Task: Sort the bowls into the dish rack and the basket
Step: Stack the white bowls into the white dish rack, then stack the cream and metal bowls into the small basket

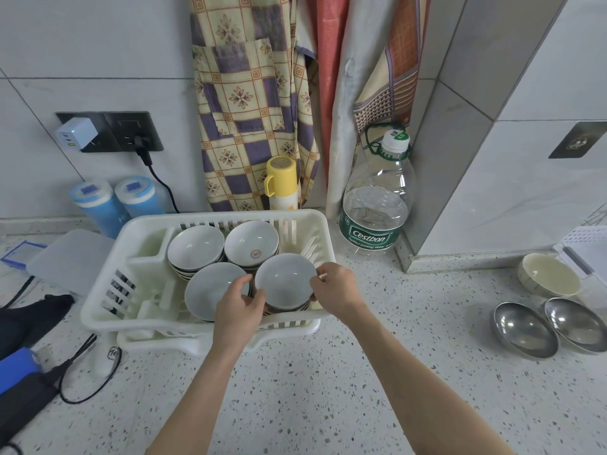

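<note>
Speckled counter (pixel 328 389), dish rack (pixel 108 290) with stacked bowls (pixel 197 247)

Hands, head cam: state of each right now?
Left hand: grips the near-right ceramic bowl at its left rim, in the dish rack.
Right hand: pinches the same bowl's right rim.

A home kitchen — a white dish rack (pixel 210 326) full of bowls sits mid-frame on a speckled counter (pixel 312 382). Aprons (pixel 249 103) hang top centre on the tiled wall (pixel 98 54).
</note>
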The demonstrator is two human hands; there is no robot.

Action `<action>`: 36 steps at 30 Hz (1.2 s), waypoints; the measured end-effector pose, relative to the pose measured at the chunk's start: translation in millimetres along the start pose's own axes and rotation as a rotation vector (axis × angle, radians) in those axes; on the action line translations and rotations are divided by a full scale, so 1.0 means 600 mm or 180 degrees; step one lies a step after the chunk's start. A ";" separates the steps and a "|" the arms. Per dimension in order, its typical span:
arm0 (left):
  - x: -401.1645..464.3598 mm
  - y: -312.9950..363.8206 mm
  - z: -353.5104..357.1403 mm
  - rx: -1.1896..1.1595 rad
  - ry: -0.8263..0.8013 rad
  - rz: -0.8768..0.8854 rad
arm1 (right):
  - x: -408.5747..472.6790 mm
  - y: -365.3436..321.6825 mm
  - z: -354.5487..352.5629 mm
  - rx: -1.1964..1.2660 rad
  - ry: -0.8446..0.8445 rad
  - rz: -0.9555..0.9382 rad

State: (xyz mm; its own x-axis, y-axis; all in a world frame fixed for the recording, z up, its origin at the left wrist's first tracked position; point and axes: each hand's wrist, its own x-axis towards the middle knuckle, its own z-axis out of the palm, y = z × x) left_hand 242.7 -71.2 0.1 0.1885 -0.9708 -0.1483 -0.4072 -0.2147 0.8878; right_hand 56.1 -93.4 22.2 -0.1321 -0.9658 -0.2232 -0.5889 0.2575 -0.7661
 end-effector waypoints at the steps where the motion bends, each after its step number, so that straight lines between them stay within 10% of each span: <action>1: 0.001 -0.003 0.000 0.0035 -0.0019 -0.0040 | 0.001 -0.002 0.000 -0.0086 -0.0039 -0.0013; 13: 0.002 -0.014 0.002 0.0090 -0.0106 -0.0089 | -0.004 0.000 0.018 -0.0692 0.0315 -0.0464; 23: -0.081 -0.014 0.003 -0.0791 0.0365 0.0124 | -0.080 0.044 -0.023 0.2348 0.0460 0.0092; 36: -0.264 0.010 0.247 -0.0586 -0.0745 0.0139 | -0.203 0.258 -0.189 0.2963 0.1030 0.0826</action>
State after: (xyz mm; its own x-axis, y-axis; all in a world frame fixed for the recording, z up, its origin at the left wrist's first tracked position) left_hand 78.2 65.2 -35.7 -0.0454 -0.9816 -0.1856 -0.2376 -0.1699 0.9564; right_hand -109.1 60.7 -0.9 -0.4579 -0.8032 -0.3811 0.3244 0.2481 -0.9128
